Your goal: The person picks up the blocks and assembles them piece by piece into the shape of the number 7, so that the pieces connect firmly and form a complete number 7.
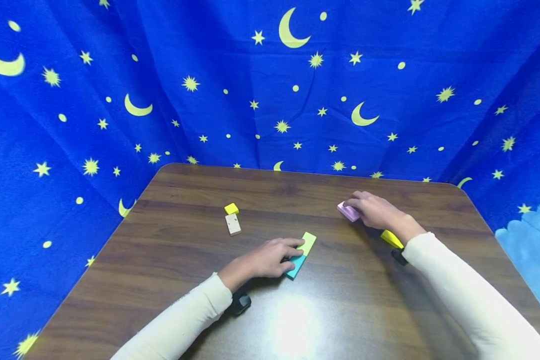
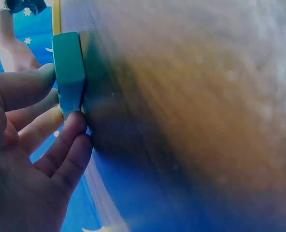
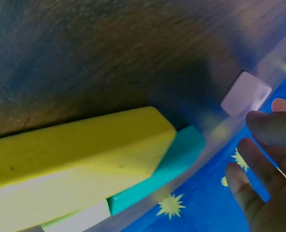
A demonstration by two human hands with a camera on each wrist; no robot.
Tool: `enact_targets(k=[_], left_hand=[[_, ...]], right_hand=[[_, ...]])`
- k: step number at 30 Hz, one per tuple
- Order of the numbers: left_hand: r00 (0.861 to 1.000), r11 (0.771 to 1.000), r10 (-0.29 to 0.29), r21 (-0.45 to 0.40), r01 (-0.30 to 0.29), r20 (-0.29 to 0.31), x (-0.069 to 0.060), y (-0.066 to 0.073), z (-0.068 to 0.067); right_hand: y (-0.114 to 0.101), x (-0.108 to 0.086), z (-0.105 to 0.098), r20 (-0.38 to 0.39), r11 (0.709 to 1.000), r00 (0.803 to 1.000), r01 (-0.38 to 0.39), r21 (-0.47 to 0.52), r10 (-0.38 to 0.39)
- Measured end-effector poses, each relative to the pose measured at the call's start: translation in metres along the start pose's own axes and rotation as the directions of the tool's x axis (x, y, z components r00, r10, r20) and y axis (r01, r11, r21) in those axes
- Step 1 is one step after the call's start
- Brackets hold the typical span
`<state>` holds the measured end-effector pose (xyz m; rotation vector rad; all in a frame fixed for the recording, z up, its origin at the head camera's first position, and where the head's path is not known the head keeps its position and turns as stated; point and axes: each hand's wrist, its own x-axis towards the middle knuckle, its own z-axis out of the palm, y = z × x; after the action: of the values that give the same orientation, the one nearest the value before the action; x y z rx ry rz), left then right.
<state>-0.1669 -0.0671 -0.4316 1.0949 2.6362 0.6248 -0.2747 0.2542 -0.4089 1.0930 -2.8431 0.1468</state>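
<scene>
My left hand touches a lime green block and a teal block, which lie end to end on the table. In the left wrist view my thumb rests against the teal block, with other fingertips beside it. Farther right, my right hand holds a lilac block by thumb and fingers, low at the tabletop. The right wrist view shows the thumb at the edge of the lilac block, other fingers loosely bent. How firm that hold is stays unclear.
Beneath my right wrist lies a yellow block; the right wrist view has a teal piece behind it. At the table's left are a small yellow block and a white speckled tile. A blue star-patterned curtain stands behind the table.
</scene>
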Motion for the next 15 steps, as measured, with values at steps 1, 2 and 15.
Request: enact_targets(k=[1,2,15], left_hand=[[1.000,1.000,-0.001,0.000,0.001,0.002,0.0001,0.0003,0.0002],[1.000,1.000,-0.003,0.001,0.003,0.003,0.0001,0.0005,0.0004],[1.000,1.000,-0.003,-0.010,0.003,-0.005,-0.0002,-0.0014,0.0019]], right_hand=[[0.0014,-0.0002,0.0011,0.005,1.000,1.000,-0.001,0.003,0.001],[0.0024,-0.0001,0.0019,0.009,1.000,1.000,0.002,0.013,-0.002],[0.0040,0.0080,0.0086,0.088,0.989,0.996,-0.019,0.146,0.006]])
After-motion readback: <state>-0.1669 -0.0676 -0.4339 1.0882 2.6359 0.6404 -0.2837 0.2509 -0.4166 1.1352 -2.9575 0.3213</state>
